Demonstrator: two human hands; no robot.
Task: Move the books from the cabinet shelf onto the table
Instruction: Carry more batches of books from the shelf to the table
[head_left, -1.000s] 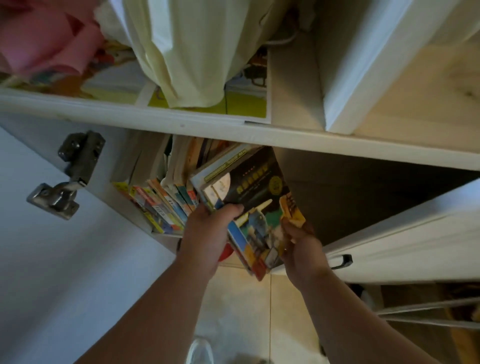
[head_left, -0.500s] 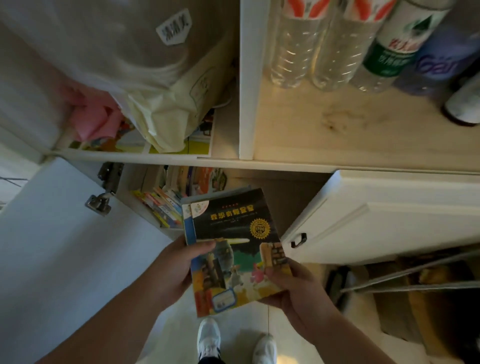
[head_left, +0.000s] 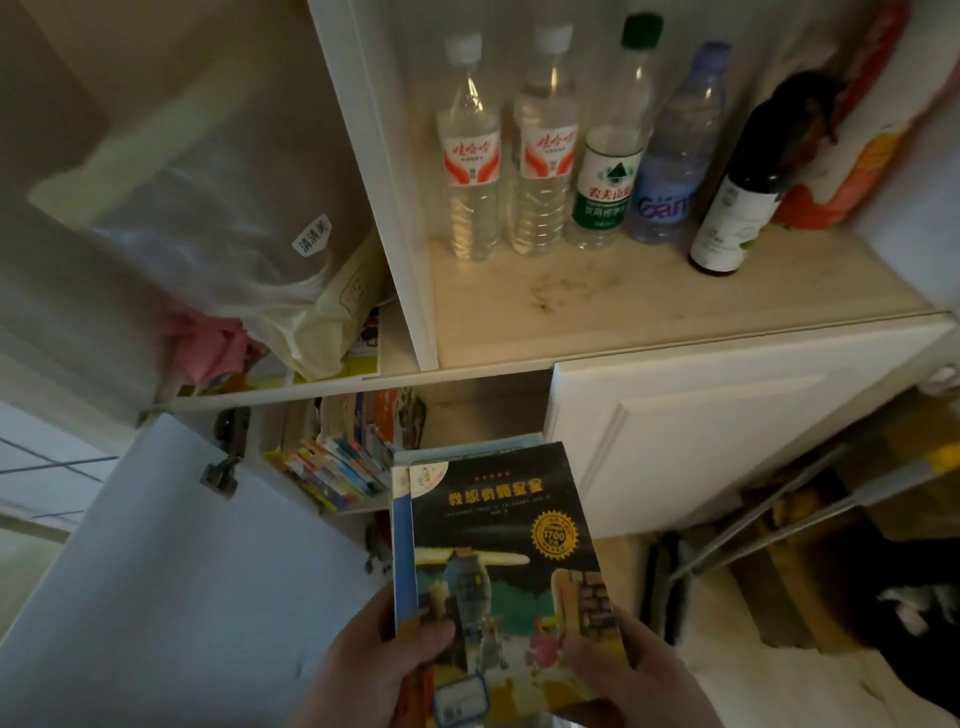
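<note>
Both grips are clamping a stack of books (head_left: 498, 561) below the shelf (head_left: 363, 506).
Left hand (head_left: 374, 670) and right hand (head_left: 631, 670) are pinching only the lower edges; loose inner copies risk sliding out.

The books (head_left: 498, 551) in the two hands have glossy printed paper covers, the top one dark with a shiny gold seal. The row of thin books (head_left: 337, 467) in the cabinet shows bright paper spines. The shelf (head_left: 649, 296) above is pale wood-grain board, matt and faintly stained. The clear bottles (head_left: 540, 150) on it are glossy plastic with paper labels; the dark bottle (head_left: 737, 208) looks like glass. The cabinet door (head_left: 727, 431) is smooth white paint, its neighbour's hinge (head_left: 223, 457) dull grey metal. A filmy translucent plastic bag (head_left: 208, 208) covers pink cloth (head_left: 208, 343).
</note>
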